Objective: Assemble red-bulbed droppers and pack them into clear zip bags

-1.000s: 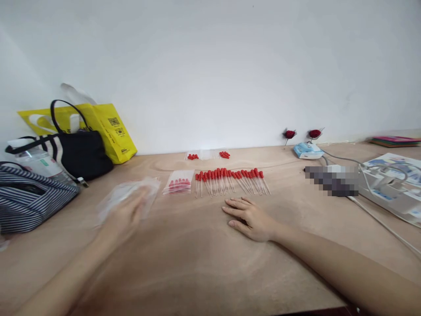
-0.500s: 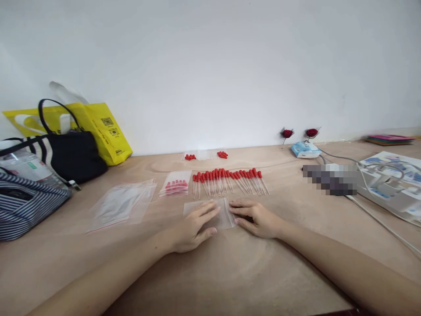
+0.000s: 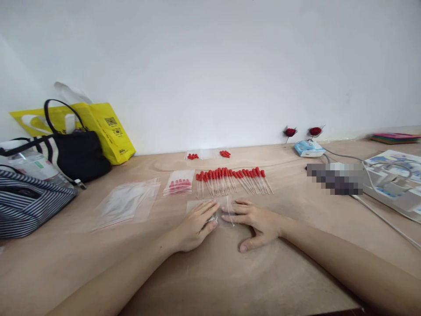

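Observation:
A clear zip bag (image 3: 225, 213) lies flat on the wooden table (image 3: 210, 276). My left hand (image 3: 199, 224) rests on the bag's left part, fingers laid flat and covering some of it. On the right end of the bag lie the fingertips of my right hand (image 3: 258, 224), its fingers spread and the thumb apart on the table. Just beyond the hands is a row of clear droppers with red bulbs (image 3: 226, 180). Left of that row sits a stack of small bags with red-bulbed pieces inside (image 3: 179, 182).
Flat clear bags (image 3: 128, 202) lie at the left. Red bulbs (image 3: 225, 153) sit near the wall. Black (image 3: 79, 153), yellow (image 3: 115, 136) and striped bags (image 3: 33, 206) stand far left. At the right are a tissue pack (image 3: 309, 148), cables and a power strip (image 3: 394, 184).
My right hand has spread out, its thumb moving away from the fingers and toward me, and its fingertips reach further left over the bag. The whole view has shifted slightly.

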### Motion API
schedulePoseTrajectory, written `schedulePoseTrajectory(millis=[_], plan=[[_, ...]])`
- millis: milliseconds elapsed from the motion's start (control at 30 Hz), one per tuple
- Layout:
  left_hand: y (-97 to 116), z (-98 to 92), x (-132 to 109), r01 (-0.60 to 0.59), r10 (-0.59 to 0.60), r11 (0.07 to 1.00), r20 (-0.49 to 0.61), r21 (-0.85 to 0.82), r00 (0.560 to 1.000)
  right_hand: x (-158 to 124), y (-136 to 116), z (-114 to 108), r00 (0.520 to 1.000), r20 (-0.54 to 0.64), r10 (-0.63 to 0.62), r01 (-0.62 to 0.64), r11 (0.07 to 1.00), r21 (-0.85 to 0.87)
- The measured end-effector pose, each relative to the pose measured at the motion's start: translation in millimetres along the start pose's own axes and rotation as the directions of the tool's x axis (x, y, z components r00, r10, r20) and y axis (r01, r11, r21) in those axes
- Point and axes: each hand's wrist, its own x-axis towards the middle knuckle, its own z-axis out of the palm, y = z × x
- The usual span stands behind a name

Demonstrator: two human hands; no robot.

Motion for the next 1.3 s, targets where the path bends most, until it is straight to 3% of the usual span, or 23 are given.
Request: schedulePoseTrajectory(millis=[167,333,500,667,733,767,800,833,933,1033,1300], plan=[[0.3,-14.9,-5.1,0.003,-0.006,0.999,0.082,0.038,0.997,-2.0,0.8,-3.3,1.000,-0.021,-0.017,0.017,1.000,0.006],[-6.6,-16.6,-7.5,-0.047,0.038,0.994,0.098,0.094,0.994,-4.4,7.1,-5.3,1.000,0.027,0.001,-0.002,0.999,0.050],[-10.4,-16.1,-6.5,-0.122,0.114,0.985,0.073,0.119,0.991,-7.9,10.4,-2.8,0.999,-0.048,0.025,-0.016,0.984,0.179],[-11.6,-17.5,-4.1,-0.142,0.101,0.962,0.180,0.231,0.978,-4.1,19.7,-10.3,0.984,-0.139,0.107,-0.064,0.957,0.284],[-11.7,-17.5,-3.1,-0.141,0.084,0.957,0.224,0.253,0.971,-0.4,36.8,-19.9,0.921,-0.254,0.295,-0.235,0.942,0.241],[-11.8,-17.5,-2.7,-0.141,0.079,0.956,0.235,0.258,0.969,1.3,48.8,-25.8,0.833,-0.350,0.429,-0.385,0.903,0.191],[-12.0,-17.3,-2.5,-0.143,0.079,0.956,0.243,0.257,0.967,2.5,62.4,-32.0,0.658,-0.480,0.581,-0.582,0.796,0.166],[-12.1,-17.2,-2.4,-0.145,0.081,0.956,0.248,0.254,0.966,3.1,77.0,-38.0,0.557,-0.536,0.635,-0.666,0.727,0.169],[-12.4,-16.9,-2.6,-0.147,0.084,0.957,0.246,0.251,0.966,2.4,117.3,-51.1,0.352,-0.622,0.699,-0.791,0.578,0.201],[-12.5,-16.8,-3.0,-0.147,0.078,0.953,0.254,0.264,0.964,0.8,141.9,-53.3,0.261,-0.616,0.743,-0.835,0.494,0.242],[-13.5,-16.2,-3.3,-0.151,0.079,0.950,0.256,0.273,0.963,3.7,148.4,-47.3,0.183,-0.546,0.817,-0.775,0.461,0.431]])
